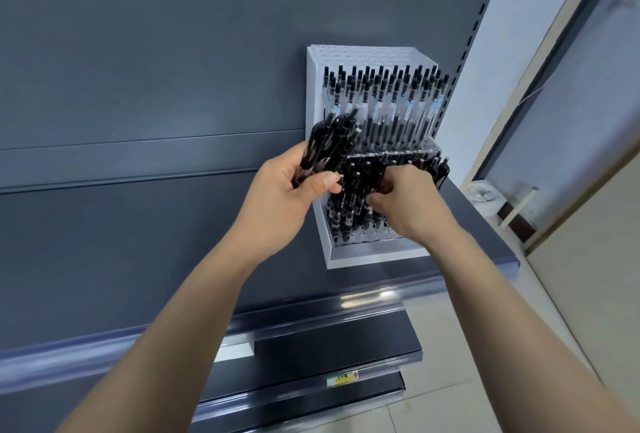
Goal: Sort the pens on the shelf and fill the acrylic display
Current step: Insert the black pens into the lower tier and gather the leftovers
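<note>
A stepped acrylic display [360, 258] with a white base stands on the dark shelf [145, 259], against its right end. Its upper tier holds several clear pens with black caps [388, 100], standing upright. Its lower tier holds several black pens [353, 211]. My left hand [294, 190] grips a bundle of black pens [329, 145] just left of the display, tips pointing up. My right hand [405, 197] reaches over the lower tier, its fingers curled around black pens standing there. How many pens that hand holds is hidden by the fingers.
The grey back panel [156, 52] rises behind the shelf. A slotted upright [464, 52] runs along the display's right side. Lower shelves [311, 363] with price rails jut out below. A white wall and a door frame [554, 103] lie to the right.
</note>
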`<state>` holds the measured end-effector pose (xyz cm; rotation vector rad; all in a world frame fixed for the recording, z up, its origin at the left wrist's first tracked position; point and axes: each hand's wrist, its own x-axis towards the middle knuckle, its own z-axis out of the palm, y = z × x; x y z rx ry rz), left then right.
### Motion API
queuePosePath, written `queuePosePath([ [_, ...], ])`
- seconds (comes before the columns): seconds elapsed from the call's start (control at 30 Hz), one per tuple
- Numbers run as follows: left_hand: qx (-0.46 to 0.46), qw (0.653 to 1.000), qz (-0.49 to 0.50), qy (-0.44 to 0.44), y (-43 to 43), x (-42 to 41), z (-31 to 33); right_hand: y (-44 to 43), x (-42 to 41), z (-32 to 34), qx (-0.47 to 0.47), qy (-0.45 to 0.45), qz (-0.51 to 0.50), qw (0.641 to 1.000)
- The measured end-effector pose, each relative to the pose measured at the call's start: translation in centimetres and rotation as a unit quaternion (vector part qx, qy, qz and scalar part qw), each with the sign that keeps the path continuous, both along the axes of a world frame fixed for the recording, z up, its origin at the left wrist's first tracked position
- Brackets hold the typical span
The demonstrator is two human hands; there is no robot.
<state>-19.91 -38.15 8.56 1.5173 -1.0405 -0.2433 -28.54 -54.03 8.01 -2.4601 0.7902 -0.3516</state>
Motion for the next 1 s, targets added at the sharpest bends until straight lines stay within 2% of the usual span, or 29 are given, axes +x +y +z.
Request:
queuePosePath([
  [0.17,0.002,1.0,0.007,0.018,0.6,0.2,-0.2,0.0,0.6,-1.2,-0.022,0.046,-0.002,0.999],
  [0.37,0.004,0.999,0.011,0.039,0.5,0.2,-0.5,0.3,0.9,-1.9,-0.007,0.086,0.003,0.996],
  [0.47,0.004,0.999,-0.002,0.051,0.2,0.0,-0.6,0.1,0.2,-0.5,-0.046,0.117,0.007,0.992],
  [0.53,0.004,0.998,-0.01,0.06,-0.1,-0.1,-0.6,0.3,-0.5,1.6,-0.063,0.095,0.015,0.993],
  [0.57,0.004,0.998,-0.012,0.064,-0.3,-0.1,-0.5,0.5,-0.9,2.9,-0.042,0.071,0.025,0.996],
  [0.7,0.001,0.997,-0.026,0.077,-1.2,-0.4,-0.2,1.7,-2.3,7.5,0.109,-0.055,0.122,0.985],
  [0.77,-0.006,0.996,-0.031,0.079,-1.6,-0.5,0.0,2.0,-2.4,8.3,0.146,-0.102,0.166,0.97],
  [0.87,-0.009,0.996,-0.038,0.078,-2.1,-1.0,0.2,1.9,-2.2,8.0,0.147,-0.148,0.154,0.966],
  [1.0,-0.002,0.996,-0.027,0.086,-2.7,-1.2,0.0,1.2,-2.5,7.7,0.106,-0.163,0.096,0.976],
])
